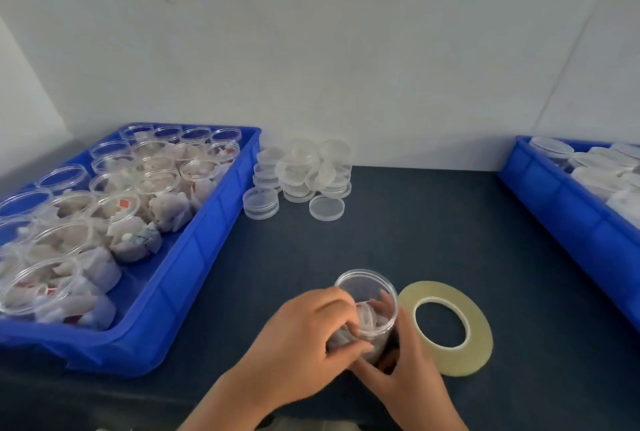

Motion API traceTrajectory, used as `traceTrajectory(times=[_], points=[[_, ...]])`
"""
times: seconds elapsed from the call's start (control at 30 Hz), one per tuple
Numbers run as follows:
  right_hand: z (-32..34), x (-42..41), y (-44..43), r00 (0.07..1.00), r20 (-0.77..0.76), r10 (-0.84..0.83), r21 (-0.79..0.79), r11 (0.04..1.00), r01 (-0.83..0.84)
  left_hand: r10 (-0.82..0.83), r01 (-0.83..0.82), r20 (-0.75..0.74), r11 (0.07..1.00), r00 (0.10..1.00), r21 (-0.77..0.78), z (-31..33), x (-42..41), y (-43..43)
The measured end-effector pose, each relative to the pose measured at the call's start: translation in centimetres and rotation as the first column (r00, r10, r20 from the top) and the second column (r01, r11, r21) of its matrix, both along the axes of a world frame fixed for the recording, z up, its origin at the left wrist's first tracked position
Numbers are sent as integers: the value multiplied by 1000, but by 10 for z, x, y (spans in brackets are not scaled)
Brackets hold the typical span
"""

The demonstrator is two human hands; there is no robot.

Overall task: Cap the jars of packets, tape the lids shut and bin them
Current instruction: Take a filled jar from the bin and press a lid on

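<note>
A clear open jar [367, 295] with white packets inside stands on the dark table near the front. My left hand [304, 337] grips its left side, fingers curled over the rim. My right hand [405, 368] wraps round its lower right side. A flat roll of clear tape [446, 326] lies just right of the jar. A heap of clear lids [304, 177] sits at the back by the wall.
A blue tray [180, 278] with several open jars of packets fills the left. Another blue bin [568, 202] with capped jars stands at the right edge. The white wall closes the back.
</note>
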State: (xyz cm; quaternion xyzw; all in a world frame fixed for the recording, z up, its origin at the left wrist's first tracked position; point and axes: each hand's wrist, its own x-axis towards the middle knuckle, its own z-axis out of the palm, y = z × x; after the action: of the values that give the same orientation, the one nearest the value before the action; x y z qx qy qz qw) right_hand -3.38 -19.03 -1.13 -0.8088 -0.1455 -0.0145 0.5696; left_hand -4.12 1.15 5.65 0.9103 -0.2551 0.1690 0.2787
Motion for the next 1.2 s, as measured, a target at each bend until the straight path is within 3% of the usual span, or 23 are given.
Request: traceTrajectory(times=[0.07,0.1,0.17,0.2,0.23,0.3,0.43,0.6,0.83,1.03,1.2], points=[[-4,2,1,1000,8,-30,-2,1000,30,-68,65,-22,992,997,-106,-5,7,3],[-5,2,2,999,4,-38,4,999,38,-85,66,-66,965,994,-254,-6,13,5],[-6,3,3,999,15,-44,-9,999,44,15,-135,-206,800,978,-585,-8,38,9],[-5,4,3,998,37,-43,-38,998,44,126,-297,-298,707,946,-642,-11,58,13],[-5,4,3,997,59,-42,-57,997,45,253,-441,-375,668,892,-599,-16,81,17],[-5,5,3,996,80,-42,-64,997,48,458,-595,-401,722,793,-352,-26,127,29],[-7,6,1,995,93,-38,-73,996,45,515,-530,-273,848,812,25,-39,200,31],[-6,8,-1,996,88,-12,-72,997,19,549,-455,-342,831,763,319,-47,244,10],[-5,10,-3,995,104,-2,-73,997,9,571,-510,-132,798,811,322,-50,214,7],[1,7,-2,994,114,-4,-55,998,10,529,-448,-207,829,823,335,-37,142,23],[2,6,-2,993,116,-13,-59,998,20,487,-459,-358,873,797,165,-43,77,40]])
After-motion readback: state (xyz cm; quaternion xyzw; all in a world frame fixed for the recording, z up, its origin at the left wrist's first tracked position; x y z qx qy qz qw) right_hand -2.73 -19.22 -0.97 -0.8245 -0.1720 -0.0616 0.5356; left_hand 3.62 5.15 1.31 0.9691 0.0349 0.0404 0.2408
